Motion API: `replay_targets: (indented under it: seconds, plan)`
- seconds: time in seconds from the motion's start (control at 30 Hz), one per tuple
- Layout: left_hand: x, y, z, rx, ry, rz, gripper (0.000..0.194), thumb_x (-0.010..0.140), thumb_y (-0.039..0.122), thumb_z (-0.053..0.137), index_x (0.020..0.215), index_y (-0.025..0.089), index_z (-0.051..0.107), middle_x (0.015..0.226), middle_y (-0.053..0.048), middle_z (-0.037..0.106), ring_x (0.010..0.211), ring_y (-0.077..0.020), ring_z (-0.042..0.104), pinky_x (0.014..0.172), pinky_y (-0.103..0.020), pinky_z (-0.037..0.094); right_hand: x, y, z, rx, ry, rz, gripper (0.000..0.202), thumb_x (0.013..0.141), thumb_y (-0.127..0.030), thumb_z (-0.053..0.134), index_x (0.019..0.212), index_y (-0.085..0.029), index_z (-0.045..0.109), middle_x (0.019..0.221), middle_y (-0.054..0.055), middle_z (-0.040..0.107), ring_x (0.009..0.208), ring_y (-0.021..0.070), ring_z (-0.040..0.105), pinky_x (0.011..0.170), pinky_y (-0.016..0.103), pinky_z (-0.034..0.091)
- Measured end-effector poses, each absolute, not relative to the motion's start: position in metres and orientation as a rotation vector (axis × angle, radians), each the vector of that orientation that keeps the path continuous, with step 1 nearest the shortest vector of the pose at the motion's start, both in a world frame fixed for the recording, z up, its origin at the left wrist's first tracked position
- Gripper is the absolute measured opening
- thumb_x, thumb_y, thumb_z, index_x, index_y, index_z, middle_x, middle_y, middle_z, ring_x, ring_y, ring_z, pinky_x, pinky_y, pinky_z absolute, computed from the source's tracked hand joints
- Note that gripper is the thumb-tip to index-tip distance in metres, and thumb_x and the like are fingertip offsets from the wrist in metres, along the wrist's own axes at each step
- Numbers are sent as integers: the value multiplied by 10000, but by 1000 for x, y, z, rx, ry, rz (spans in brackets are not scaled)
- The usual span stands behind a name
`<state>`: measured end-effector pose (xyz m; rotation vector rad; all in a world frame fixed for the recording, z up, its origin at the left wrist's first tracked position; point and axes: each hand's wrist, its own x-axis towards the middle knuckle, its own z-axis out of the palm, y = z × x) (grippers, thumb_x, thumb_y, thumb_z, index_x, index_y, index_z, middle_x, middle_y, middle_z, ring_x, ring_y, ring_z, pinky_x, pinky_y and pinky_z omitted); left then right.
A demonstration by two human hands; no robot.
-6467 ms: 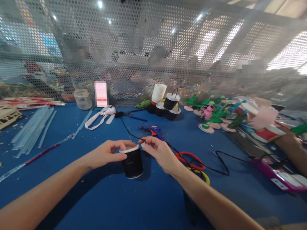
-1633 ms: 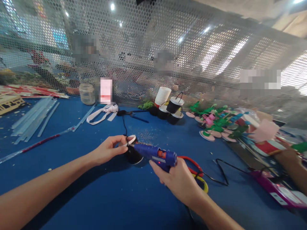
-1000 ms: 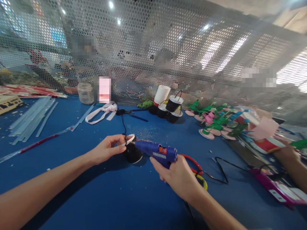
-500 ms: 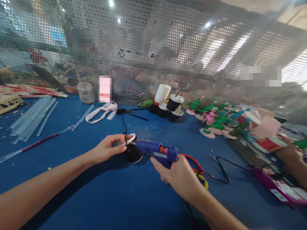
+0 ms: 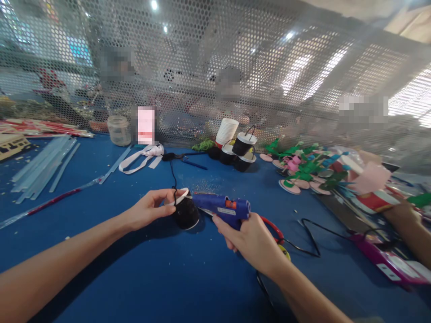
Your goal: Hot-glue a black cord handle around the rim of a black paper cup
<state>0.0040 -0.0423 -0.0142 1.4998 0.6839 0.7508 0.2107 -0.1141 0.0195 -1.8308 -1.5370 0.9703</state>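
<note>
My left hand [image 5: 148,210] pinches the white rim of a small black paper cup [image 5: 186,212], tilted on the blue bench [image 5: 134,269] in front of me. My right hand [image 5: 251,240] is clenched around the grip of a blue hot-glue gun [image 5: 224,209]. Its nozzle touches the cup's rim beside my left fingertips [image 5: 170,194].

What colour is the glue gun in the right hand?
Blue, with a small orange part; the glue gun shows in the head view.
</note>
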Motion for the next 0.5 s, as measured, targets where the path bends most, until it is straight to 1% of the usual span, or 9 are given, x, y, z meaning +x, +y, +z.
replay_targets:
  seconds: [0.2,0.4,0.5]
  plan:
    - [3,-42,-14,1507,672,752,231,704,261,601,597,150,430,981,-65,619,1206,-253,359,937,-357,264,212,-114,19,-1825,-1540,930,313,702,-387,508,475,-187,427,351,-40,439,323,84,425,352,199,360]
    - [3,-41,-16,1536,690,728,238,713,273,589,585,153,428,981,-61,622,1211,-241,353,958,-357,247,207,-116,26,-1886,-1456,1005,271,670,-342,544,475,-185,442,331,-52,432,311,77,418,339,189,352]
    - [3,-42,-15,1526,681,743,234,710,270,593,591,153,430,986,-63,621,1216,-248,347,949,-353,256,207,-116,25,-1869,-1474,974,290,669,-361,539,465,-189,424,330,-52,426,308,77,418,339,191,353]
